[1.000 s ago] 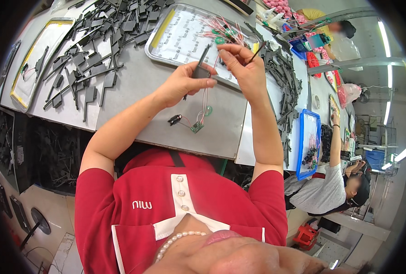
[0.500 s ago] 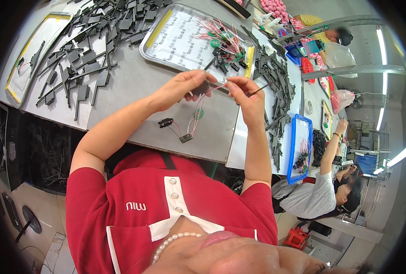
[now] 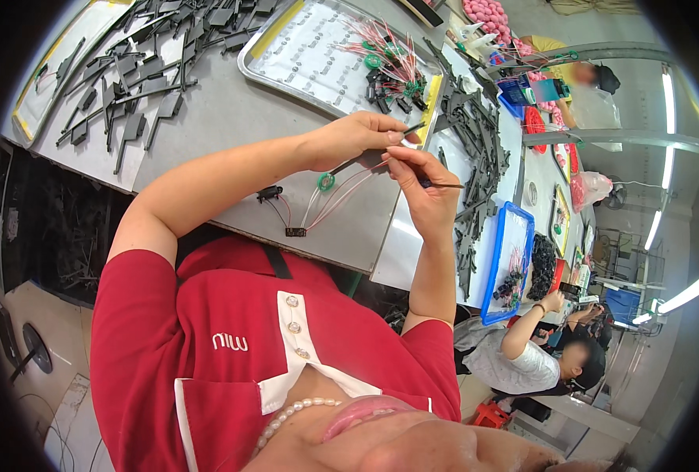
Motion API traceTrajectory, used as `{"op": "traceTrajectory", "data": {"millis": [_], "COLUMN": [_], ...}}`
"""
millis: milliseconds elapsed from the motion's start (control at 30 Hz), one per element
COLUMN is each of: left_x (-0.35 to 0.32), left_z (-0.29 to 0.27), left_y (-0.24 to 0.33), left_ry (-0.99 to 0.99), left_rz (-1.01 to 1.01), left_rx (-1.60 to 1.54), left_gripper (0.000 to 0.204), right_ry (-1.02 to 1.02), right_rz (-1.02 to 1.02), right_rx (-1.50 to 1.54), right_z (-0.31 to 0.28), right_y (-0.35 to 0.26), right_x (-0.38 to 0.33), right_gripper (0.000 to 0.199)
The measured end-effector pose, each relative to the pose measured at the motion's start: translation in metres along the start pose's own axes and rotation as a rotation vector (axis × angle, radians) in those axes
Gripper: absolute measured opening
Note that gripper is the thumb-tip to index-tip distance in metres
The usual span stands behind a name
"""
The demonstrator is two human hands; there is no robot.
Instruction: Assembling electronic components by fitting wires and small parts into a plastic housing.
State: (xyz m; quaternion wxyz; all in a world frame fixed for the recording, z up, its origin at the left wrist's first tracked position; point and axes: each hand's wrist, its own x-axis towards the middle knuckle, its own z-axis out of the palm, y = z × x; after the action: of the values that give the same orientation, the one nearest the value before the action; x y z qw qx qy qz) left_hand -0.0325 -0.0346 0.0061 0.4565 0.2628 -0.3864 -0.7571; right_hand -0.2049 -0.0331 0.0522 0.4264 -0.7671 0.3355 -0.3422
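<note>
My left hand [image 3: 357, 135] is closed on a black plastic part with a flat plate [image 3: 371, 160] and a narrow stem. Close beside it, my right hand [image 3: 424, 177] pinches thin red and white wires [image 3: 344, 197] at that part. A slim dark rod-shaped tool [image 3: 445, 186] also sticks out from my right fingers; its tip is hidden. The wires run down to a small circuit board [image 3: 295, 232] near the table's front edge. Also wired to this board are a green disc [image 3: 326, 182] and a small black component [image 3: 269, 193]. My fingers hide the wires' far ends.
Ahead stands a metal tray [image 3: 302, 94] with several wired green and black assemblies [image 3: 392, 75]. Loose black plastic parts lie in piles at the left [image 3: 149, 79] and right [image 3: 475, 149]. A blue tray [image 3: 491, 287] sits farther right, near a co-worker in grey [image 3: 514, 358].
Both hands have drawn closer together, my left hand moving right. The black part has turned with it. The circuit board, green disc and black component have shifted left in the picture.
</note>
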Motion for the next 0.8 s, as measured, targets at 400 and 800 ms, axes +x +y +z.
{"op": "traceTrajectory", "data": {"millis": [400, 800], "left_x": [-0.004, -0.033], "left_z": [0.003, -0.012], "left_y": [-0.013, -0.014], "left_ry": [-0.136, -0.095], "left_rz": [-0.022, -0.14], "left_rx": [-0.114, 0.098], "left_gripper": [0.028, 0.033], "right_ry": [0.229, 0.119], "right_rz": [-0.356, -0.338], "right_rx": [-0.31, -0.356], "right_z": [-0.01, -0.003], "right_y": [0.022, 0.031], "right_x": [0.003, 0.001], "right_gripper": [0.015, 0.019]}}
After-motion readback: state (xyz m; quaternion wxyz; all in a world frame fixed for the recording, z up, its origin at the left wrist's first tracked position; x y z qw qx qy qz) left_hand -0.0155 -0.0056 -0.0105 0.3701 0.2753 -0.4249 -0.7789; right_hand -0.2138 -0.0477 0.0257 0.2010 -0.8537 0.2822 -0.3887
